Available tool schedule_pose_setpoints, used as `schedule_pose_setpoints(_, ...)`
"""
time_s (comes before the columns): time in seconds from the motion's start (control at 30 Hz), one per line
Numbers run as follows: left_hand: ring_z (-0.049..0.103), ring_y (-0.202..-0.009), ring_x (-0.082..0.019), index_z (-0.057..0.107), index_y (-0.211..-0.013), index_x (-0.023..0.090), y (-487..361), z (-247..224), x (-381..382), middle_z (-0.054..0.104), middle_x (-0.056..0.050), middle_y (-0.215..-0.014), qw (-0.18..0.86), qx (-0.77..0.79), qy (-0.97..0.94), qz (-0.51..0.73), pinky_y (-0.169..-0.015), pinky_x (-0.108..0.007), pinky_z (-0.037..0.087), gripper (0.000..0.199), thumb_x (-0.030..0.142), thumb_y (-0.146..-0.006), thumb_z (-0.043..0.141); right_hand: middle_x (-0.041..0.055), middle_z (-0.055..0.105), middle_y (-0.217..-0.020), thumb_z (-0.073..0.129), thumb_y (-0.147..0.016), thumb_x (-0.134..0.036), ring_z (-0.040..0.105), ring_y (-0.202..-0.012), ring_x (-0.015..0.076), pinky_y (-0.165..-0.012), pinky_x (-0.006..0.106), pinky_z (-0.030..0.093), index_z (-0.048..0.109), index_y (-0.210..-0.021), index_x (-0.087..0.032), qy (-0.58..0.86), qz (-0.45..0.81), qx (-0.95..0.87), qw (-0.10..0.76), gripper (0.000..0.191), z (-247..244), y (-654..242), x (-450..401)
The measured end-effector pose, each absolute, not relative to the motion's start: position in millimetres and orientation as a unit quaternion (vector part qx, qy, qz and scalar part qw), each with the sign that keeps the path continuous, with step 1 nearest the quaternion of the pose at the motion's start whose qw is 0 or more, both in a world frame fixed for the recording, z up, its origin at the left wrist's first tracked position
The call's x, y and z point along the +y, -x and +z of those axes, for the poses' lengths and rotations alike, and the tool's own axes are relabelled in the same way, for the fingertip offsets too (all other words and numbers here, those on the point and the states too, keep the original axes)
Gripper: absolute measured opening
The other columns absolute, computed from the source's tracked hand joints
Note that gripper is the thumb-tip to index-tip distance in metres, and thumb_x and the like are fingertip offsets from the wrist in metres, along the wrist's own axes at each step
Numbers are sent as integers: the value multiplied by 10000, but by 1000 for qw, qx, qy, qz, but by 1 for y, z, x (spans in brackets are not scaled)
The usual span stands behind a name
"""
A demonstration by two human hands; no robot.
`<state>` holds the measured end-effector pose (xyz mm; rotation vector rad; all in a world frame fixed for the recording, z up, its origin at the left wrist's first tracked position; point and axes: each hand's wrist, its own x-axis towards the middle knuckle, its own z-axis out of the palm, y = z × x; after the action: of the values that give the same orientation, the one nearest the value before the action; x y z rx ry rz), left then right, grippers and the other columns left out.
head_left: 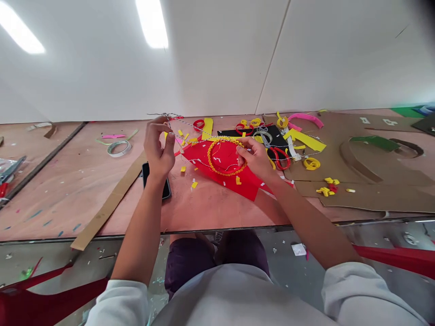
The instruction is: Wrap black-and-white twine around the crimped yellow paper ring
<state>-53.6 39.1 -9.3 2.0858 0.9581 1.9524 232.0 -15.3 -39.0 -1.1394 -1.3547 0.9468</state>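
1. A cardboard strip [108, 203] reaches past the front edge of the table [197, 215].
2. The left hand [159, 147] is raised, its fingertips pressed together on a striped cord [165, 114].
3. A yellow ring [210, 158] is over the red sheet [244, 189], between the table's front and back edges.
4. The right hand [254, 156] pinches this ring at its right side.
5. Red-handled scissors [288, 163] lie just beside this hand.

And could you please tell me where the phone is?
The phone lies on the table, left of centre in the head view, partly hidden by the left forearm, beside the long cardboard strip.
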Motion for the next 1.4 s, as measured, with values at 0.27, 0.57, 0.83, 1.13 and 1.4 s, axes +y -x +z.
schedule_pose_setpoints(0.27, 535, -666, -140, 539, -739, 215, 55, -12, 40, 558, 1, -696, 123, 401, -705, 572, -626, -295, 436, 509, 667, -965, 594, -57, 585, -696, 704, -858, -482, 542, -505, 96, -552, 274, 445, 620, -1061, -214, 479, 401, -568, 535, 346, -36, -234, -17)
schedule_pose_setpoints(0.57, 596, -481, -125, 522, -766, 215, 51, -17, 33, 684, -30, -690, 308, 478, -687, 452, -457, -248, 392, 563, 727, -990, 457, -48, 600, -715, 741, -836, -502, 538, -500, 90, -520, 259, 435, 632, -1036, -223, 475, 408, -562, 540, 360, -35, -235, -16)
schedule_pose_setpoints(0.83, 363, -419, -104, 465, -613, 217, 38, -7, 23, 434, 23, -462, 345, 479, -722, 359, -426, -246, 237, 457, 493, -964, 563, -55, 595, -680, 722, -823, -424, 551, -496, 95, -542, 269, 452, 661, -1046, -216, 467, 427, -551, 544, 311, -33, -235, -18)
schedule_pose_setpoints(1.13, 378, -447, -117, 646, -552, 207, 48, 22, -4, 499, -34, -497, 618, 288, -727, 86, -445, -287, 220, 362, 509, -650, 819, -48, 608, -724, 746, -806, -443, 538, -501, 96, -527, 270, 420, 637, -1035, -229, 437, 454, -514, 582, 332, -40, -236, -12)
schedule_pose_setpoints(1.4, 223, -369, -60, 578, -575, 203, 38, 9, 5, 324, 51, -392, 568, 359, -643, 367, -415, -258, 142, 337, 388, -818, 721, -57, 573, -634, 738, -773, -399, 468, -453, 91, -469, 263, 379, 671, -987, -217, 422, 494, -485, 585, 289, -38, -237, -13)
